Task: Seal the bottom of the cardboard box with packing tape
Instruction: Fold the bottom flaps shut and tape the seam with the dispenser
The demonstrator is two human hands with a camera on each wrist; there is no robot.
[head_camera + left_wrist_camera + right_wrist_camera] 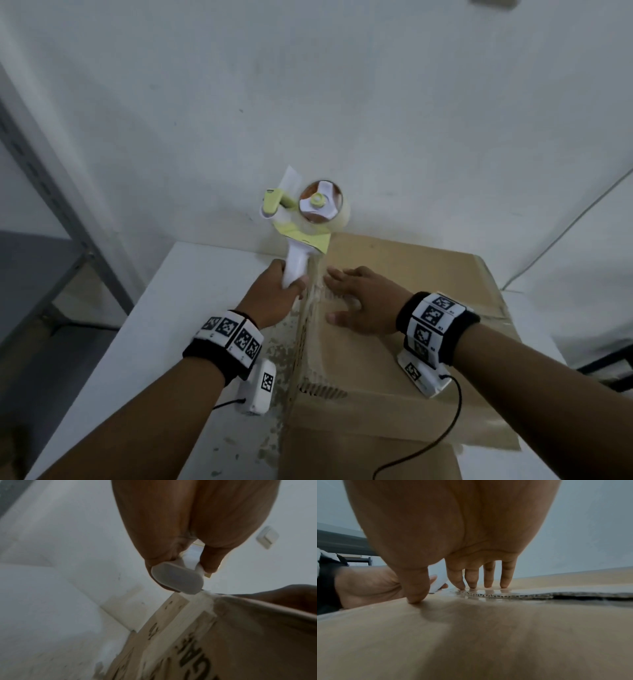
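A brown cardboard box (404,342) lies on a white table (164,325), flaps up. My left hand (277,291) grips the white handle of a yellow-and-white tape dispenser (301,219), raised at the box's far left edge, with a clear tape roll (329,205) on it. From below, in the left wrist view, the handle end (176,580) shows between my curled fingers. My right hand (356,298) rests flat on the box top. Its straight fingertips (471,584) press on clear tape (488,593) laid over the flap seam. The box's printed left side (180,649) is partly taped.
A white wall (308,102) stands right behind the table and box. A grey metal shelf post (58,205) rises at the left. Thin black cables (438,442) trail from the wrist cameras over the box. A wall switch (267,536) shows in the left wrist view.
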